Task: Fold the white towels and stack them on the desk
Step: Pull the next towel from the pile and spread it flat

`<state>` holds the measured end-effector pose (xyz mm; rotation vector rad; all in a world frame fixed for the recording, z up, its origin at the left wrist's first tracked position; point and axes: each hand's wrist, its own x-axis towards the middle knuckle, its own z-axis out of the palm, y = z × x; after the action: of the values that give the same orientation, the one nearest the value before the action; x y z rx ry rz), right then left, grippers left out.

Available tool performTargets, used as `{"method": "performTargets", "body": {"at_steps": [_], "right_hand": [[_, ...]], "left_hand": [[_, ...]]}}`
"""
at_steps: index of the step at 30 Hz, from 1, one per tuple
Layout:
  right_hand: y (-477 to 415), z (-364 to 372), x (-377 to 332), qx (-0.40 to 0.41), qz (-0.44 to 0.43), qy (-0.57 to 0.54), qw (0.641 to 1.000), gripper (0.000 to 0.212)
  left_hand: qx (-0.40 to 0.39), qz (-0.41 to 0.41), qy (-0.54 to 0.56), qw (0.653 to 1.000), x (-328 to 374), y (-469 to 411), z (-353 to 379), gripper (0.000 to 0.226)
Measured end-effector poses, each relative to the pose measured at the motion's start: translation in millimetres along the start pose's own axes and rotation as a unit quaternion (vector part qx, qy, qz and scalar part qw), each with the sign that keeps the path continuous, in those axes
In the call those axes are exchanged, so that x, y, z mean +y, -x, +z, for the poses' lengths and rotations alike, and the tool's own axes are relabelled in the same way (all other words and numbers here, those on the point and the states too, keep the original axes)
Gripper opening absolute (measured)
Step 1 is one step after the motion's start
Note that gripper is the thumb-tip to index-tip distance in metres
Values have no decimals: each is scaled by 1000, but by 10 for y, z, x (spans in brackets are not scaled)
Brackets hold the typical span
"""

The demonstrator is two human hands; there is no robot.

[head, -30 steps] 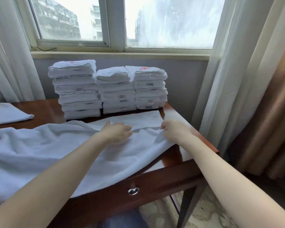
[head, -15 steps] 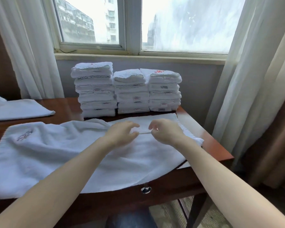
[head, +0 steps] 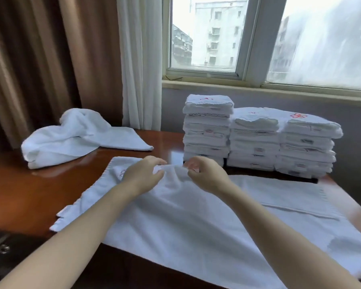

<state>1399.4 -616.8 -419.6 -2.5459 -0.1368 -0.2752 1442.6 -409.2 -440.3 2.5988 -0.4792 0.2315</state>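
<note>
A large white towel (head: 196, 222) lies spread across the dark wooden desk (head: 29, 195), its near edge hanging over the front. My left hand (head: 142, 176) and my right hand (head: 206, 174) sit close together at the towel's far edge, each pinching a raised bunch of cloth between them. Behind them stand three stacks of folded white towels (head: 256, 140) with red emblems on top. A crumpled white towel (head: 71, 136) lies at the back left of the desk.
The window sill (head: 258, 90) and wall run right behind the stacks. White and brown curtains (head: 92, 59) hang at the back left. A drawer handle (head: 0, 247) shows at the lower left. Bare desk wood lies left of the spread towel.
Both hands have slid left along the towel's far edge and now lift a bunch of cloth. The view has swung left, bringing the crumpled towel and brown curtain into sight.
</note>
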Motion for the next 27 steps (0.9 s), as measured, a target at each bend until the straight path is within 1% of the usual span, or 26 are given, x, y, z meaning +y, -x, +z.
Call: {"method": "performTargets", "body": {"at_steps": [4, 8, 12, 15, 17, 19, 20, 22, 23, 25, 26, 27], "right_hand": [[-410, 279, -285, -38, -29, -29, 998, 30], [-763, 550, -431, -67, -32, -36, 997, 30], [-1060, 787, -443, -105, -25, -18, 994, 32], [-1246, 921, -411, -134, -18, 1, 991, 35], [-1326, 971, -403, -143, -11, 3, 990, 36], [-1377, 997, -410, -145, -1, 3, 989, 31], [-1400, 1006, -418, -142, 2, 6, 990, 26], [-1434, 1001, -458, -139, 5, 26, 990, 21], [-1442, 991, -481, -151, 7, 42, 988, 19], [-1437, 953, -535, -202, 15, 69, 977, 22], [-1429, 927, -565, -234, 25, 77, 969, 27], [-1419, 898, -592, -263, 41, 82, 960, 30]], "left_hand": [[31, -55, -6, 998, -432, -60, -210, 35], [7, -86, -15, 996, -773, -107, -318, 39], [-25, -56, -16, 998, -974, -183, -304, 47], [-81, -33, -37, 995, -1026, -290, -253, 52], [-91, -29, -41, 995, -1033, -338, -239, 45], [-56, -25, -33, 998, -1044, -342, -250, 29], [-40, -26, -31, 998, -1054, -339, -269, 30], [-38, -45, -33, 998, -1075, -310, -319, 41], [-43, -58, -34, 997, -1086, -297, -340, 42], [-52, -63, -44, 996, -1093, -275, -380, 34], [-70, -59, -46, 995, -1080, -257, -402, 28], [-99, -57, -45, 992, -1066, -241, -414, 29]]}}
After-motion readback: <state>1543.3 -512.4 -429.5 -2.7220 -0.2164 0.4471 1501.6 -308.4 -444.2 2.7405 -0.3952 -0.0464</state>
